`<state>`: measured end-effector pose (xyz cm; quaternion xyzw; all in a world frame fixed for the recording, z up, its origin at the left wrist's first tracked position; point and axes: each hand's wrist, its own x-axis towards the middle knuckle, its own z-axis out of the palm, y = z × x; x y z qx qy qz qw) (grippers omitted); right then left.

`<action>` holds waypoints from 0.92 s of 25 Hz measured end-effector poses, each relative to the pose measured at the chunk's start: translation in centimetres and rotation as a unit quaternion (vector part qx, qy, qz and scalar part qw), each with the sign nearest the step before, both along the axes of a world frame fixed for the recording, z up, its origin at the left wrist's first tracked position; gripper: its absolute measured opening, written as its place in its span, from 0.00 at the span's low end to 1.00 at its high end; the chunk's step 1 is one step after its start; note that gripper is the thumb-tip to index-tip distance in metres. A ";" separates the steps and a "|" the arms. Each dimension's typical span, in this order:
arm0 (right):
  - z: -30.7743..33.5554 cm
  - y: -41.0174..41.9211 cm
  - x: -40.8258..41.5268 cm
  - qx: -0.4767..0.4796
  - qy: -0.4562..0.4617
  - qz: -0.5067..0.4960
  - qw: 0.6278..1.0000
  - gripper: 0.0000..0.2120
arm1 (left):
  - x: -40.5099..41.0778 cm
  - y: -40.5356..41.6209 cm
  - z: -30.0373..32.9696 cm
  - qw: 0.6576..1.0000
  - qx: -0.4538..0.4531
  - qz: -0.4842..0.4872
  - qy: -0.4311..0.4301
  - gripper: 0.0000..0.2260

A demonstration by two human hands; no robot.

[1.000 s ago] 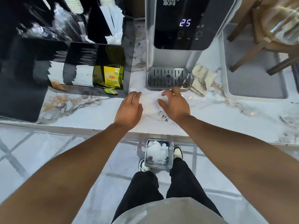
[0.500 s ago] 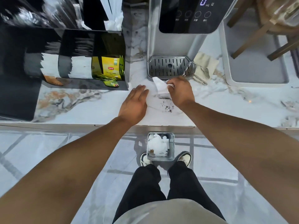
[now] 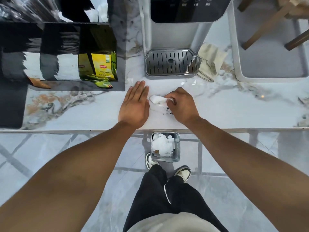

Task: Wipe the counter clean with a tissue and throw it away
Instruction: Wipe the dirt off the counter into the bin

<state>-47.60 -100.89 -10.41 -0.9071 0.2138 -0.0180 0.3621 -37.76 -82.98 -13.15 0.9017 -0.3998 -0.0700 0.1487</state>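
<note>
A crumpled white tissue (image 3: 156, 99) lies on the marble counter (image 3: 234, 108), pinched in the fingers of my right hand (image 3: 182, 104). Dark crumbs (image 3: 168, 110) speckle the counter just under that hand's fingers. My left hand (image 3: 135, 104) rests flat on the counter left of the tissue, fingers together and holding nothing. Below the counter edge, on the floor, stands a small metal bin (image 3: 165, 159) with white tissues inside.
A water dispenser with a drip tray (image 3: 170, 64) stands behind the hands. A beige cloth (image 3: 209, 62) lies to its right, beside a grey tray (image 3: 267, 76). A black organiser with yellow tea bags (image 3: 100, 66) sits at the left. My shoes flank the bin.
The tissue lay flat under both hands; my right hand has gathered it into a bunch and drawn it down toward the crumbs. My left hand stayed flat on the counter.
</note>
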 end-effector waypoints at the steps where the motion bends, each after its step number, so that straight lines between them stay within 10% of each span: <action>1: 0.0 0.3 -0.5 0.007 0.000 0.008 1.000 0.10 | 0.0 0.0 0.0 1.000 -0.005 -0.002 -0.002 0.23; 23: 1.8 -2.5 4.1 0.044 0.054 0.250 0.966 0.12 | -0.1 0.3 0.9 0.994 -0.045 0.085 0.049 0.23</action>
